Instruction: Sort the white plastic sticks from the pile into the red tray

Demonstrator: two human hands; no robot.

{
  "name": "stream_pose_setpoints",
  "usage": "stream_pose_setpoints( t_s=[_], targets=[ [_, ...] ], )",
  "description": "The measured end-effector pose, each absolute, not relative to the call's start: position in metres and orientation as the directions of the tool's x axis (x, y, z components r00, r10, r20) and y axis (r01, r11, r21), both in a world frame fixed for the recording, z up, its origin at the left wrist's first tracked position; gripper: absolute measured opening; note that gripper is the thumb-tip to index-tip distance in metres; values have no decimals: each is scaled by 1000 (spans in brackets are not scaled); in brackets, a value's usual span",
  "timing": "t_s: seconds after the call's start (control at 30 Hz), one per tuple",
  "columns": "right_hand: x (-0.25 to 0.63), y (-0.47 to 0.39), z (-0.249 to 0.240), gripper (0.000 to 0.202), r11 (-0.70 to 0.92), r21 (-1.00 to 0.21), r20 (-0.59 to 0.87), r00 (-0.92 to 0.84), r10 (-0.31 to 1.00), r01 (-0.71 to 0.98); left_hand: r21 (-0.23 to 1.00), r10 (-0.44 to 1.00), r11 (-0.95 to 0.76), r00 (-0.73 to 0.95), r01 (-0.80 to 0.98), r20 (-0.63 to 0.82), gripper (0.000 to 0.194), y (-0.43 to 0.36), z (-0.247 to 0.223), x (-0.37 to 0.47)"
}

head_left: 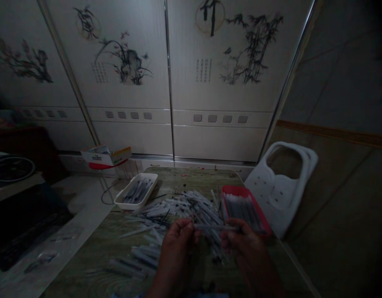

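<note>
A slim, pale, translucent pen (pixel 214 227) is held level between my two hands, above the table. My left hand (pixel 177 244) pinches its left end between thumb and fingers. The pen's right end sits in the closed fingers of my right hand (pixel 243 244). Beneath and beyond the hands lies a loose heap of white pen parts (pixel 181 203) mixed with thin dark pieces. More pale tubes (pixel 129 267) lie left of my left hand, blurred. Close beyond my right hand stands a red tray (pixel 261 211) filled with rows of pens. The dim light hides finer detail.
On the table's (pixel 94 252) far left stands a white tray (pixel 119 203) holding dark-cored tubes. A small open carton (pixel 101 158) rests on a red stool (pixel 106 166) beyond it. A folded white plastic chair (pixel 278 186) leans at the right. Sliding cabinet doors (pixel 141 93) stand behind.
</note>
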State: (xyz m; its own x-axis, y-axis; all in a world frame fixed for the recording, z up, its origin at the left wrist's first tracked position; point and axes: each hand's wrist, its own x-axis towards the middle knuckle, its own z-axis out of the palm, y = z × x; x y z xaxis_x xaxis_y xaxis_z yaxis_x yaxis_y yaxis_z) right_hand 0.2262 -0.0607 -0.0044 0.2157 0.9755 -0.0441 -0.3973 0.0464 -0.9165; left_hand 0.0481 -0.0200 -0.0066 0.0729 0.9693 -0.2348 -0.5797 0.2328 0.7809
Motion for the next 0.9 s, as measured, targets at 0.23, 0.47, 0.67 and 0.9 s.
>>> stream_pose_setpoints(
  t_s=[0.23,0.47,0.67,0.9],
  targets=[
    [226,-60,-1,39,60,-902,-30,201,979,-427,787,965,245,67,-567,-252,32,-18,-10,49],
    [226,-62,6,38,56,-941,-31,251,968,-334,788,964,250,71,-563,-256,37,-20,-7,49],
    [238,-66,17,23,-1,-1000,-4,201,980,-15,807,971,227,60,-546,-233,42,-18,-4,47],
    [250,-74,36,17,62,-952,133,221,966,299,867,972,196,-27,-457,-234,55,-24,11,48]
  ],
)
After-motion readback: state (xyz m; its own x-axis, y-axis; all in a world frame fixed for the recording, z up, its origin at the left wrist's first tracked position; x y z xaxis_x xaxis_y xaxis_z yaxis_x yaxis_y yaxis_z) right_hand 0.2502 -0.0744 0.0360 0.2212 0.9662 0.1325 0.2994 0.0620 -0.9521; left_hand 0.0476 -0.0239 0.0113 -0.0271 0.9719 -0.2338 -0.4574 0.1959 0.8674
